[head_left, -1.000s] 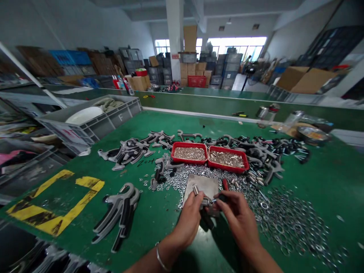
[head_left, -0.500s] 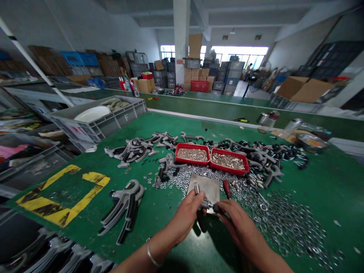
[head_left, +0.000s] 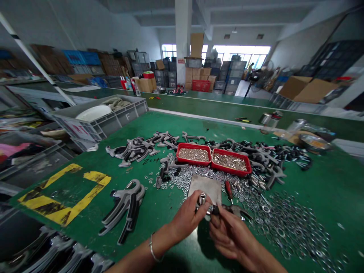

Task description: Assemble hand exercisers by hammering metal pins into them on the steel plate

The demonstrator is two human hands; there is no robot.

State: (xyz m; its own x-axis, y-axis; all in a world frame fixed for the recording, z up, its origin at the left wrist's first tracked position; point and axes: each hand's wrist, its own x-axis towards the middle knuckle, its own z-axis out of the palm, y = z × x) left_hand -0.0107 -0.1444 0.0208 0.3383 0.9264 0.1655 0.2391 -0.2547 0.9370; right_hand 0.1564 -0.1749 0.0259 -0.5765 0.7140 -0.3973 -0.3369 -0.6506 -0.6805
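Left hand (head_left: 187, 220) curled round metal spring (head_left: 202, 198), right hand (head_left: 234, 233) pinched black knob (head_left: 215, 209), seemingly unfinished; paired handles (head_left: 132, 208) toward surface's (head_left: 159, 212) left edge looked assembled

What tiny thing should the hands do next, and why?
Maybe the right hand should gently twist the black piece, because its fingertips are on it and the left hand grips the shiny metal part right beside it.
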